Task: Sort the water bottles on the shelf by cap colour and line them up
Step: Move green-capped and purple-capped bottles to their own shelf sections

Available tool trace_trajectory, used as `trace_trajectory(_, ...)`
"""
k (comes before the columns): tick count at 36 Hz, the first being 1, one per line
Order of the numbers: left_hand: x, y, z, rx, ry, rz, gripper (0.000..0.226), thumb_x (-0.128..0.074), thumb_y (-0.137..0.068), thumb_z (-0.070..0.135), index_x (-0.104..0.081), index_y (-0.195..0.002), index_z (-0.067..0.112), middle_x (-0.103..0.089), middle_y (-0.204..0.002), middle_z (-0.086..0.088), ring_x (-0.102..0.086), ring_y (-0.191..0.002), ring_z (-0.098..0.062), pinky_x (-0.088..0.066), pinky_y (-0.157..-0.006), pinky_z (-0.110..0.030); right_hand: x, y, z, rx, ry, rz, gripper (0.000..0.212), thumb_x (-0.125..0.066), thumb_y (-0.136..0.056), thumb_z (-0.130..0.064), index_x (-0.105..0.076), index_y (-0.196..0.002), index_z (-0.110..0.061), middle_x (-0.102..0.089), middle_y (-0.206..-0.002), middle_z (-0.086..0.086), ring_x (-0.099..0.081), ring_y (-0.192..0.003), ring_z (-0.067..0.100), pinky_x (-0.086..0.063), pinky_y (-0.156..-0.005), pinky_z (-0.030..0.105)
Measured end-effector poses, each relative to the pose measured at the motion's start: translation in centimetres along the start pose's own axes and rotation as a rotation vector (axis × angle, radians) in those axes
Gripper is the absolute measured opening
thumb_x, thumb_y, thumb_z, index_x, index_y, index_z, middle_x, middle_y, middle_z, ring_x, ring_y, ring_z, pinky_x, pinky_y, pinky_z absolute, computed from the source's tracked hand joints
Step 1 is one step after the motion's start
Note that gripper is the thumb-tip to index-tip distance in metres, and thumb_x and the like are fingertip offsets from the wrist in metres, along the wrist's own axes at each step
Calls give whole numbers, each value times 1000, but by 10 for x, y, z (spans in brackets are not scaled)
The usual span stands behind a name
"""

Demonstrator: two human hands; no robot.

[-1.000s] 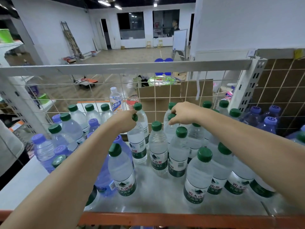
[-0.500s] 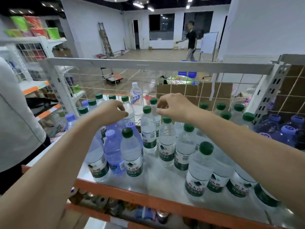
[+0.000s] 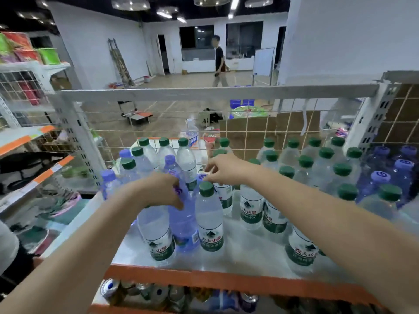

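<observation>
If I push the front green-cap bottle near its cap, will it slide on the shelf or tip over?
The green-cap bottle would probably tip rather than slide: it is tall and narrow. It looks full, so likely heavy for its size. The purple-cap bottle close beside it, under the left hand, may stop a fall that way.
</observation>
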State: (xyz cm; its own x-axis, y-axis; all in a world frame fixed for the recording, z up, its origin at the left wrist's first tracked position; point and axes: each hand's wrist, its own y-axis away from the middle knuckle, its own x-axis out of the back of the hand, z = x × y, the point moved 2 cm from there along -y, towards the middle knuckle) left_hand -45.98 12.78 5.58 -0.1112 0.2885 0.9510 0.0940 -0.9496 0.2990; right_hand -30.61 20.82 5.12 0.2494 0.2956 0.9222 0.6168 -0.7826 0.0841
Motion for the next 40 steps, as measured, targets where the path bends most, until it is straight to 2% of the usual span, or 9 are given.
trace_trajectory(3, -3, -5, -5, -71, -44, 0, 44, -69, -83, 40, -58, -116, 12, -53, -91, -2, -47, -72, -19, -29, -42, -20, -11, -11, -2, -51, -41, -12, 36, -61, -95, -25, -59, -128, -10, -62, -121, 9, -54, -85, 17, -48, -82, 29)
trace_trajectory(8, -10, -19, -9, -222, -64, -22, 34, -69, -83, 37, -57, -104, 12, -52, -91, -4, -47, -80, -21, -35, -62, -27, -22, -23, 0, -125, -58, -7, 36, -63, -93, -21, -57, -128, -13, -54, -87, -5, -50, -74, 15, -45, -64, 25)
trace_trajectory(11, -11, -27, -12, -274, -69, -30, 33, -69, -82, 36, -55, -101, 13, -54, -93, -4, -48, -83, -21, -39, -70, -29, -27, -27, -1, -140, -34, -14, 33, -62, -93, -16, -57, -126, -12, -51, -91, 0, -50, -77, 18, -37, -54, 19)
trace_trajectory(14, -11, -31, -13, -327, -45, -2, 28, -69, -81, 30, -50, -97, 18, -57, -98, -5, -52, -86, -23, -45, -72, -32, -33, -29, 2, -165, -65, 5, 17, -65, -91, -13, -55, -88, -27, -49, -83, -2, -48, -71, 17, -38, -49, 19)
trace_trajectory(17, -9, -28, -13, -377, -13, 27, 27, -68, -82, 27, -42, -90, 25, -50, -89, 1, -49, -83, -22, -41, -67, -30, -36, -32, 3, -160, -105, 19, 33, -65, -90, -12, -43, -77, -33, -50, -88, 2, -51, -76, 21, -42, -56, 24)
trace_trajectory(24, -7, -37, -18, -369, 41, 51, 19, -66, -81, 25, -50, -84, 16, -58, -91, -5, -49, -78, -22, -42, -66, -31, -26, -25, 10, -143, -219, 57, 18, -69, -89, -20, -52, -93, -25, -52, -88, -4, -54, -78, 20, -43, -59, 22)
trace_trajectory(27, 3, -38, -18, -368, 124, 56, 26, -66, -80, 23, -42, -71, 20, -52, -76, -2, -44, -69, -20, -36, -57, -29, -13, -19, 8, -135, -238, 114, 27, -73, -85, -31, -54, -101, -19, -54, -87, -4, -51, -73, 15, -41, -58, 19)
trace_trajectory(31, 30, -31, -13, -363, 183, 146, 14, -69, -81, 23, -56, -82, 16, -49, -68, 4, -45, -65, -19, -32, -50, -25, 9, -13, 3, -103, -280, 195, 38, -74, -83, -33, -62, -110, -10, -64, -102, 7, -54, -83, 17, -42, -68, 25)
trace_trajectory(40, 101, -6, -14, -340, 356, 380, 19, -78, -65, 31, -61, -70, 23, -49, -57, -2, -39, -51, -21, -28, -50, -24, 58, -4, -8, -21, -443, 371, 25, -76, -83, -25, -65, -93, -6, -57, -77, 1, -49, -71, 14, -39, -68, 28)
